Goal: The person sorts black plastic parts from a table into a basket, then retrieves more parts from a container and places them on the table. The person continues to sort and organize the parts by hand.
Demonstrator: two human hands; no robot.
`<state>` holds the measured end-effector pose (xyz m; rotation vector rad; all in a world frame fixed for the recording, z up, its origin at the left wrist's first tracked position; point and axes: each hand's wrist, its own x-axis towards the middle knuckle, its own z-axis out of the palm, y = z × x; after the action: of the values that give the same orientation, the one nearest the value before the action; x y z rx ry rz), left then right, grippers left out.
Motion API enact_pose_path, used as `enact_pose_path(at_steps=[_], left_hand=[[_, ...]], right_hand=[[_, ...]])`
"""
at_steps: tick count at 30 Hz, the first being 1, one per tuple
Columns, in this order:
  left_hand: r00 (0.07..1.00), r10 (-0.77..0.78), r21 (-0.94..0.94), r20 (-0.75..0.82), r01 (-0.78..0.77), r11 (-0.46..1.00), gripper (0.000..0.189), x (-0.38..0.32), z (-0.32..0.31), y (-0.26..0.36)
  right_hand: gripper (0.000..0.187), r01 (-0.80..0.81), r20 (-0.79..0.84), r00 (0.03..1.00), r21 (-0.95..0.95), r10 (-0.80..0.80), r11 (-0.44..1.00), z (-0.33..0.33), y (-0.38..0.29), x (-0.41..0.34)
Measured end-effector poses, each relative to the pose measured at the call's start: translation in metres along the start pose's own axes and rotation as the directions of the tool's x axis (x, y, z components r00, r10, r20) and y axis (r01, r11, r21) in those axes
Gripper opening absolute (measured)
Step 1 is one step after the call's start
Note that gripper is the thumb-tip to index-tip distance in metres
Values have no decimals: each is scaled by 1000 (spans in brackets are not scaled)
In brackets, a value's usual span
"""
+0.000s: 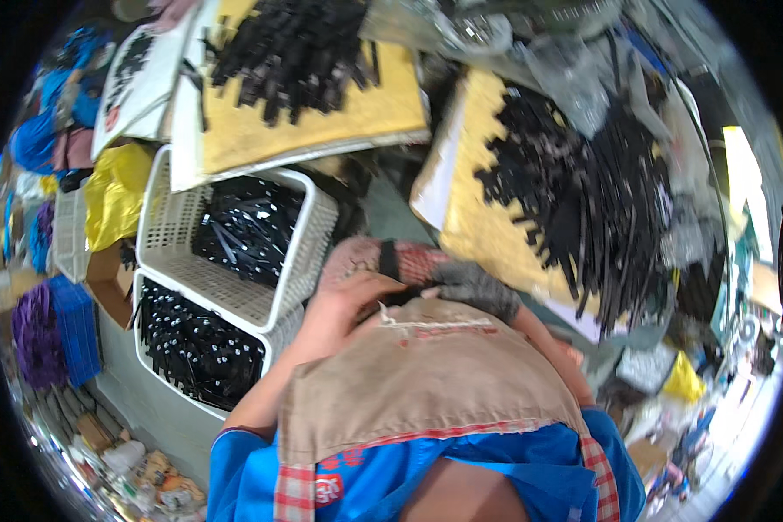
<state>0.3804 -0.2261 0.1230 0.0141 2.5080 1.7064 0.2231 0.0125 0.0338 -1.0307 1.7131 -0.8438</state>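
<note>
My left hand [352, 297] is bare and rests at my lap, its fingers bent over a black strip [391, 261] that lies across pink and red checked cloth [421, 258]. My right hand [473, 287], in a dark grey glove, meets it from the other side; its fingertips are close to the left ones. Whether either hand grips something is hidden by the fingers and the brown apron [430, 372]. Beyond the hands, black strips [293, 59] are heaped on a yellow-topped board [339, 127]. More black strips [600, 189] lie on a second yellow board [476, 225] at the right.
Two white plastic baskets [228, 320] with black strips stand at the left. Past them are a yellow bag [117, 189], a cardboard box [112, 287], a blue crate [75, 329] and a purple bundle [38, 336]. Clear plastic bags [571, 78] lie over the right board's far side.
</note>
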Motion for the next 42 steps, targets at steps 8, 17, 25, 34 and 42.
enact_pose_path(at_steps=[8, 17, 25, 34, 42], left_hand=[[770, 177, -661, 613, 377, 649, 60, 14, 5, 29], [728, 91, -611, 679, 493, 619, 50, 18, 3, 28], [704, 21, -550, 710, 536, 640, 49, 21, -3, 32], [696, 124, -572, 708, 462, 678, 41, 21, -2, 24], [925, -180, -262, 334, 275, 925, 30, 20, 3, 6]], right_hand=[[50, -213, 47, 977, 234, 208, 949, 20, -25, -3], [48, 57, -83, 996, 251, -37, 966, 20, -35, -34], [43, -7, -176, 984, -7, 6, 1000, 12, -29, -93], [44, -87, -304, 942, 178, 139, 980, 4, -30, -101], [40, -250, -650, 757, -382, -67, 890, -11, -26, -89]])
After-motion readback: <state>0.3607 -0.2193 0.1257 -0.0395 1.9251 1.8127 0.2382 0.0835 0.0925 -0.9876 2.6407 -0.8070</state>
